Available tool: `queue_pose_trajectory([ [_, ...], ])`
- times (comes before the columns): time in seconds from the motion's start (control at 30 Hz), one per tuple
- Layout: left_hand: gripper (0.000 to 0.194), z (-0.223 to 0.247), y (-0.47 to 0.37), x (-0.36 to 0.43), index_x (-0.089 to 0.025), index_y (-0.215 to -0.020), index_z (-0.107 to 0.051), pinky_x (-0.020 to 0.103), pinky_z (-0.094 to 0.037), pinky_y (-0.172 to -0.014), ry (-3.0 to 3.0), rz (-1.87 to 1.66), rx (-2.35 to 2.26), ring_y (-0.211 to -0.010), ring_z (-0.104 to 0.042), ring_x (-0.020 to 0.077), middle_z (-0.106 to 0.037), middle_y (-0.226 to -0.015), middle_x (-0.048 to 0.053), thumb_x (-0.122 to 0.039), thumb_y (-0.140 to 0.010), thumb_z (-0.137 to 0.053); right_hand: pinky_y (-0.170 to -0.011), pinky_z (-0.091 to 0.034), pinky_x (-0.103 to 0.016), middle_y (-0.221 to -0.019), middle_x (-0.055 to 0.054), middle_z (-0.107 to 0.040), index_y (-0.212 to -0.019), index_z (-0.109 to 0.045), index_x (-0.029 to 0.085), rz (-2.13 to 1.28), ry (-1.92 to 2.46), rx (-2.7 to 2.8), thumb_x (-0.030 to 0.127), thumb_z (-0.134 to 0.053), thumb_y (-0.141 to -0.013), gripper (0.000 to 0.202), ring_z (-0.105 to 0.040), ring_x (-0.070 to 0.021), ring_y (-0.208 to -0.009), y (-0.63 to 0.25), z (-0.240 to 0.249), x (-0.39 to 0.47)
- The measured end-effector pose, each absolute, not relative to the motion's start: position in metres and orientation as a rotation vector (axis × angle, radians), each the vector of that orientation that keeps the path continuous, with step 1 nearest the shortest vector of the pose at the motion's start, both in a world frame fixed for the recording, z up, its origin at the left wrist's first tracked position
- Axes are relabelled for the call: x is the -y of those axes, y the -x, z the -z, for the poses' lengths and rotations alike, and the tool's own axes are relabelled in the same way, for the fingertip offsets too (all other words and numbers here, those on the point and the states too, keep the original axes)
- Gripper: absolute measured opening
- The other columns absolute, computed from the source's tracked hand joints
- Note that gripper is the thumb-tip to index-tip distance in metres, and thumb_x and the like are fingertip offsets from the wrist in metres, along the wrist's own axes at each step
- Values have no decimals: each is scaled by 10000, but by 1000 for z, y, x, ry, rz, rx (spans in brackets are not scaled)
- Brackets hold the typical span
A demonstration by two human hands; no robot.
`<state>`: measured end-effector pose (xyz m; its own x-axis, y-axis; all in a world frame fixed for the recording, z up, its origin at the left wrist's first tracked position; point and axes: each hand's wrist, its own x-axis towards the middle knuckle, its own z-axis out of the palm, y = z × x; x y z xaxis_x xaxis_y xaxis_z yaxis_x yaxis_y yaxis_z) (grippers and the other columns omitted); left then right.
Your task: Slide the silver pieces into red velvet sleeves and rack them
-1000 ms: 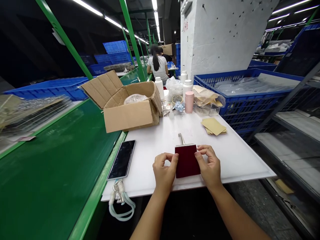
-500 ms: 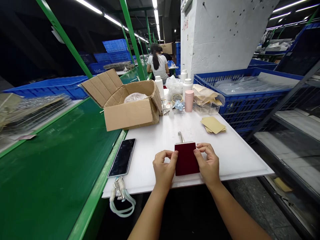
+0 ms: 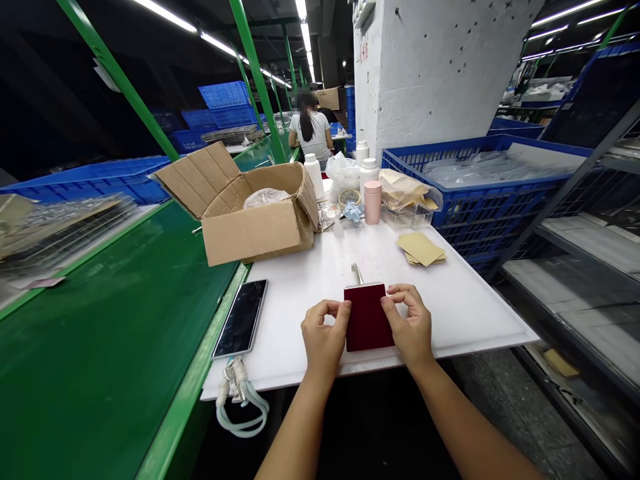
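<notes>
A dark red, velvet-like square panel [image 3: 369, 320] is tilted up between my hands near the table's front edge. Along its top runs a thin pale edge, and a narrow silvery curved metal piece [image 3: 357, 272] sticks out beyond that. My left hand [image 3: 324, 333] pinches the panel's left side, thumb toward me. On the opposite side my right hand [image 3: 411, 327] grips it with thumb and bent fingers. Several tan paper squares [image 3: 423, 248] lie stacked to the right, beyond my right hand. The panel's back is hidden.
An open cardboard box [image 3: 253, 233] and a phone [image 3: 241, 317] are at the left, beside the green conveyor belt [image 3: 115, 333]. White bottles, a pink bottle [image 3: 373, 203] and tape [image 3: 349, 197] stand at the back. A blue crate [image 3: 465, 207] borders the right. Someone sits farther off.
The view has shifted slightly, so the scene sits a little farther left. Both hands keep their hold on the red panel, which looks almost unmoved.
</notes>
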<state>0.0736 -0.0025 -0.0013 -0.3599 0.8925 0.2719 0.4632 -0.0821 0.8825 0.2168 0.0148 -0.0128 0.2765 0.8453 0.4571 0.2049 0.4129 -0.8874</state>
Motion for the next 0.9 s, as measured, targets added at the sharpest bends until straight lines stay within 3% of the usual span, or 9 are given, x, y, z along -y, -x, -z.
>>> queue_pose_trajectory([
  [0.57, 332, -2, -76, 2, -156, -677, -611, 199, -410, -677, -1417, -1401, -1849, -700, -544, 105, -596, -672, 3, -478, -741, -558, -841, -371, -358, -768, -11, -572, -616, -510, 180, -434, 1173, 1244, 253, -585, -774, 190, -544, -169, -795, -212, 15, -19],
  [0.9, 420, -22, -75, 0, -185, -609, -609, 188, -348, -589, -1495, -1192, -2063, -564, -499, 78, -583, -581, -21, -569, -738, -500, -816, -316, -338, -647, 20, -569, -552, -482, 174, -226, 1269, 1302, 317, -630, -750, 285, -525, -151, -680, -213, 9, -26],
])
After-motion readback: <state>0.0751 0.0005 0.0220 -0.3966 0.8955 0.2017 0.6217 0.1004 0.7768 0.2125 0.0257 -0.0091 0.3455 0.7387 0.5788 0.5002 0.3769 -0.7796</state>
